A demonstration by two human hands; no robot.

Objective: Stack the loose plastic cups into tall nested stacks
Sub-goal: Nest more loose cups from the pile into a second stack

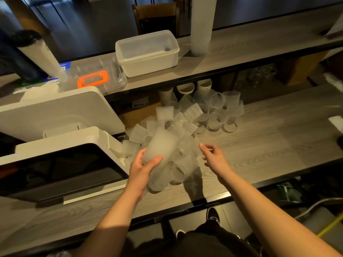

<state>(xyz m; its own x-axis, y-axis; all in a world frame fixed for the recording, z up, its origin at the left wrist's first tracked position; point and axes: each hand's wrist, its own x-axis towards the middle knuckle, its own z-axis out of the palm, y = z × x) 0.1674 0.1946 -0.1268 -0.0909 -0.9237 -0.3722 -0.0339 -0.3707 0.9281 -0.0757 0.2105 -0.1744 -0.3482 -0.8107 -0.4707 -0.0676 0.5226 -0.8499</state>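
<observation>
Evidently the left hand gripped a nested stack of frosted cups, tilted over the loose cups heaped on the wooden counter, while the right hand, fingers relaxed and empty, reached for another.

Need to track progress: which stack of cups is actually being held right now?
The frosted stack at the pile's near edge: the left hand grips its side. The tall stack stands untouched on the upper shelf.

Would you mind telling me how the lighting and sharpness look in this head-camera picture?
Head view: dim, warm light; the hands cast dark shadows on the table; the translucent cup stack in the left hand looks soft and blurred; wide-angle distortion bows the shelf edge; corners fall dark.
</observation>
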